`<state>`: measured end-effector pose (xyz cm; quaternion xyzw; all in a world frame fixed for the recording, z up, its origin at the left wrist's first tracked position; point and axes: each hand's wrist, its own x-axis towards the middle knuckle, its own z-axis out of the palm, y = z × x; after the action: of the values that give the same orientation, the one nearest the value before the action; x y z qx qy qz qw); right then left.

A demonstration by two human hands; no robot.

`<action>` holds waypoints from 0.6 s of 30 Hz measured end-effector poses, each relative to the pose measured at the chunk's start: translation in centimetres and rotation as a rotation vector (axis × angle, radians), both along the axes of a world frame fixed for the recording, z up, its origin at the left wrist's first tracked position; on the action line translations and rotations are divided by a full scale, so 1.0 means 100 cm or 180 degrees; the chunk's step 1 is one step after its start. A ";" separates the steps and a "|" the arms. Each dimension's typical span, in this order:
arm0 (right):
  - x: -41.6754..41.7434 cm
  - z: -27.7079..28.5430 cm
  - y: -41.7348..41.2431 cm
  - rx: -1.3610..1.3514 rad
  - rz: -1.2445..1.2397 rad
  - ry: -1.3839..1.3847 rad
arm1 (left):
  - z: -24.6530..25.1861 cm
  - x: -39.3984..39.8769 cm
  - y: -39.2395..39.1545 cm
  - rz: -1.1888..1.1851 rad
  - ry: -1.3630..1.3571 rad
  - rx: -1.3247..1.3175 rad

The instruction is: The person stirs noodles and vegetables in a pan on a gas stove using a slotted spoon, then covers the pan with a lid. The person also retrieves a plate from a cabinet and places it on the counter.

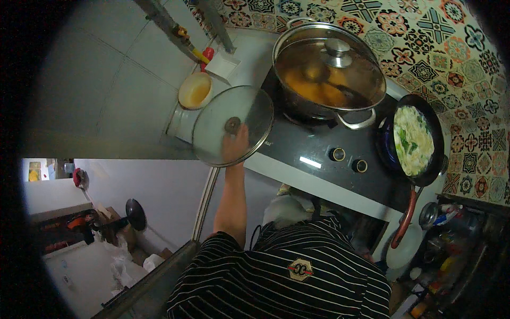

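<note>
My left hand (236, 144) is under a round glass lid (211, 131) with a metal rim, seen through the glass, its fingers at the central knob (232, 125). The lid is over the counter's left end, beside the gas stove. My right hand is out of view. On the stove's right burner a black frying pan (435, 139) with a reddish-brown handle holds pale food with green leafy pieces (413, 141). A large steel pot (303, 104) with its own glass lid (303, 52) stands on the other burner, brownish contents showing through.
A cream bowl (195, 91) with yellowish contents sits at the counter's left edge, near a white square dish (223, 65). The pan's handle (405, 223) sticks out past the stove's front, above a pale plate (404, 247). Patterned tiles (422, 44) line the wall behind.
</note>
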<state>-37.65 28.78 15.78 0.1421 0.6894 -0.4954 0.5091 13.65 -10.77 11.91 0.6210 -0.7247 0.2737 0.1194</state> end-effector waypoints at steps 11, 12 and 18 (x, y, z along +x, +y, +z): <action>0.258 0.084 -0.332 -0.1465 0.3677 -0.0273 | -0.020 0.005 0.001 0.0320 0.0517 0.0303; 0.279 0.088 -0.351 -0.1554 0.3497 -0.0614 | -0.022 0.007 -0.001 0.0280 0.0458 0.0395; 0.342 0.059 -0.398 -0.1294 0.2909 -0.1635 | -0.017 0.002 0.003 0.0204 0.0961 0.0967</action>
<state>-3.44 -11.02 21.65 -0.1559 0.4254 -0.2968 0.8406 13.82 -10.47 10.21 0.6885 -0.7114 0.0689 0.1229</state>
